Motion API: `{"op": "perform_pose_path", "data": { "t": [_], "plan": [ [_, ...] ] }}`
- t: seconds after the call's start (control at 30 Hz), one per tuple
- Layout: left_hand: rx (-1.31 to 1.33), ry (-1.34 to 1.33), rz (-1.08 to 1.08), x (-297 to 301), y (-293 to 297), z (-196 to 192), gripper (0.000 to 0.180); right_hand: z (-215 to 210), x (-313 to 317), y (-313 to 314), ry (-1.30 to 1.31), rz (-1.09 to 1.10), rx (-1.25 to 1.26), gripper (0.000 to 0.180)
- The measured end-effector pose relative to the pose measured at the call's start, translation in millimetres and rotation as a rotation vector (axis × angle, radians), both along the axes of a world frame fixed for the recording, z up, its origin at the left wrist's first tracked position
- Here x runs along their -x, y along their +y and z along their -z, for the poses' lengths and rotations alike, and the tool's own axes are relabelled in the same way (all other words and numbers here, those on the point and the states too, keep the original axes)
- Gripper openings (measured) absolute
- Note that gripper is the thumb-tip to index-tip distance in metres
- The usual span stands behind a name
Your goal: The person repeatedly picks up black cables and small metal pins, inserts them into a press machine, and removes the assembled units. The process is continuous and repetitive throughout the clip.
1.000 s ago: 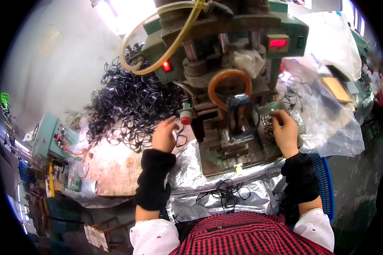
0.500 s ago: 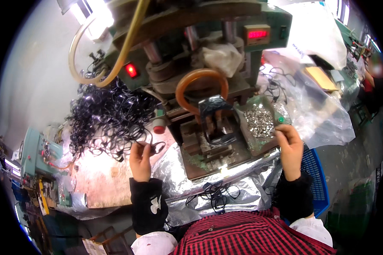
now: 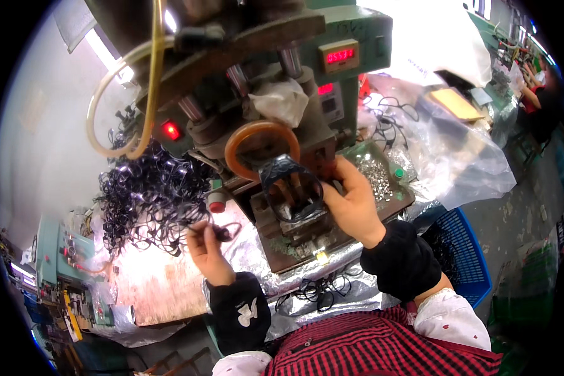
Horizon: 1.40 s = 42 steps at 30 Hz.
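Note:
My left hand [image 3: 208, 254] is closed in a pinch on a thin black cable [image 3: 232, 232], at the edge of a big tangled heap of black cables [image 3: 150, 194]. My right hand [image 3: 356, 203] reaches in at the right side of the press [image 3: 294, 244]. Its thumb and fingers are bent together beside the press tooling, and anything between the tips is too small to make out. A black loop-shaped frame [image 3: 292, 188] stands in front of the tooling, just left of my right fingers. Above it sits an orange-brown ring [image 3: 262, 150].
Right of the press lies a tray of small shiny metal parts [image 3: 377, 178]. A red push button [image 3: 217, 206] is on the press's left. Several black cables [image 3: 323, 289] lie on silver foil in front. A blue basket [image 3: 473, 257] stands at the right, and another person [image 3: 539, 100] is far right.
My right hand has moved left from the parts tray to the press tooling. My left hand still pinches the cable. The view has shifted, so the press appears further left.

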<state>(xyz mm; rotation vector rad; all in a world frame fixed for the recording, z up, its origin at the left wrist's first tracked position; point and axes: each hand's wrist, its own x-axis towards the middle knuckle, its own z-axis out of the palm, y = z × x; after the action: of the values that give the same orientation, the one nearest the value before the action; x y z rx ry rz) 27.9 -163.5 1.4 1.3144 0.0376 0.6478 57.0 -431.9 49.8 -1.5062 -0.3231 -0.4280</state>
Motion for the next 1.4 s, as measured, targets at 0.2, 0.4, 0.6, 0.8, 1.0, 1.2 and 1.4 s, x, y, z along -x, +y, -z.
{"op": "perform_pose_path", "data": {
  "t": [0.2,0.4,0.6,0.8,1.0,1.2,1.4],
  "plan": [
    [-0.399,-0.519,0.093,4,-50,-117,0.007,-17,13,14,0.107,-0.180,-0.087,0.055],
    [-0.219,-0.447,0.138,1,-58,-126,0.011,-16,8,25,0.087,-0.204,-0.210,0.056],
    [-0.256,-0.438,0.153,0,-55,-132,0.009,-9,14,27,0.084,-0.151,-0.210,0.055],
    [-0.259,-0.345,0.124,34,-66,-137,0.008,-30,52,7,-0.015,-0.134,0.163,0.070],
    [-0.227,-0.134,0.278,46,-89,-119,0.015,15,71,-98,0.083,0.536,0.917,0.029],
    [-0.396,-0.013,0.309,29,-110,-120,0.012,67,13,-89,-0.072,0.588,0.875,0.013],
    [-0.460,-0.054,0.311,25,-113,-119,0.010,53,-19,-87,-0.052,0.555,0.811,0.009]
  ]
}}
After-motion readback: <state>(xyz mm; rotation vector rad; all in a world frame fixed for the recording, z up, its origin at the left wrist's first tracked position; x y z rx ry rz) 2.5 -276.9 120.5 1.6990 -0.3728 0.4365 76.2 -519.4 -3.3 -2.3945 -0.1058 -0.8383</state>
